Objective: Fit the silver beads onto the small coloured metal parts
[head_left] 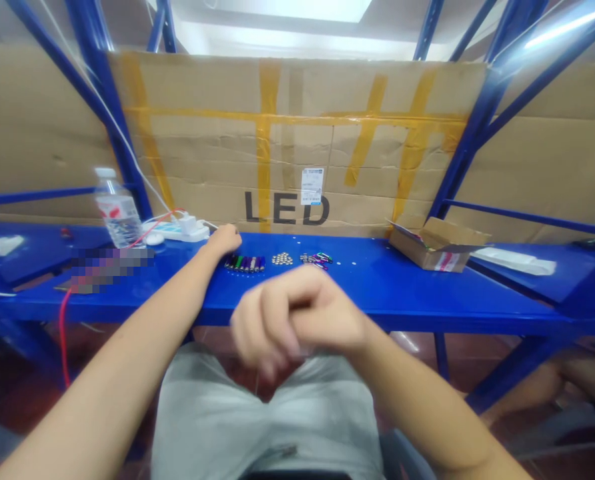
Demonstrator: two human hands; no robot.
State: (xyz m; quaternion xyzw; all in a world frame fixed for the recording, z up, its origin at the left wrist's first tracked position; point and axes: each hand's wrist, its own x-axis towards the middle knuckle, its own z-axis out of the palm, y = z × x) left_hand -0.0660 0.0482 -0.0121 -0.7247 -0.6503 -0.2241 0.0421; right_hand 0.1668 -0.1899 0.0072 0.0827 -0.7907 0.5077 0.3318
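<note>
My left hand rests at the far side of the blue table, fingers curled in; whatever they may hold is hidden. Just right of and in front of it lies a row of short coloured metal tubes, in black, green, purple and blue. Beside the tubes is a cluster of small round silvery pieces. Further right sits a little pile of metal clips, some purple and green. My right hand hangs in the air before the table's front edge, above my lap. Its fingers are curled and blurred; their contents cannot be made out.
An open cardboard box stands on the right of the blue table. On the left are a water bottle, a white power strip and a red cable. A large cardboard sheet closes off the back.
</note>
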